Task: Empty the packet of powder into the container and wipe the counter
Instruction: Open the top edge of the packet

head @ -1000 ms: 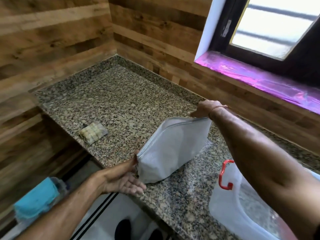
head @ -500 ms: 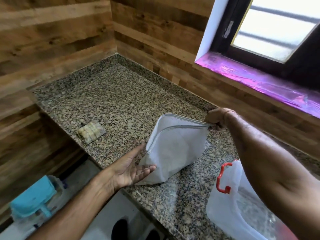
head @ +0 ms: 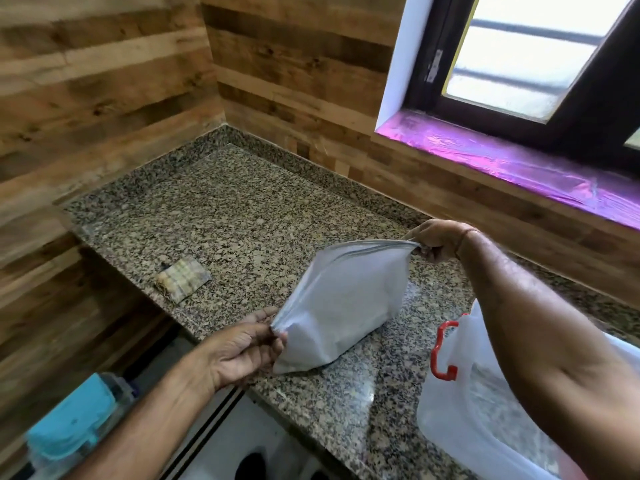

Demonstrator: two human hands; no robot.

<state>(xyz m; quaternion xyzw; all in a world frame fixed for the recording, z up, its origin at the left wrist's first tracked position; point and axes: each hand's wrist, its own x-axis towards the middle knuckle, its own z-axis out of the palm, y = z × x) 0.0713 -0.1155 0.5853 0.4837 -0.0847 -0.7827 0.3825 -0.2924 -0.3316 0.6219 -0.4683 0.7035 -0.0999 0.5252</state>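
A white zip-top packet (head: 341,303) stands tilted on the speckled granite counter (head: 242,220). My right hand (head: 438,239) pinches the far corner of its top seam. My left hand (head: 247,344) grips the near corner of that seam by the counter's front edge. The seam is stretched between both hands. A translucent plastic container (head: 485,403) with a red latch (head: 441,351) sits at the lower right, partly behind my right forearm. A small folded checked cloth (head: 181,279) lies on the counter to the left of the packet.
Wood-panelled walls close the counter at the back and left. A window with a pink-lit sill (head: 502,157) is at the upper right. Below the counter's left edge stands a container with a blue lid (head: 69,422). My feet show on the floor.
My left hand went from lying open beside the packet's base to gripping the near corner of its top seam. My right hand kept hold of the far corner, and the packet shifted slightly.
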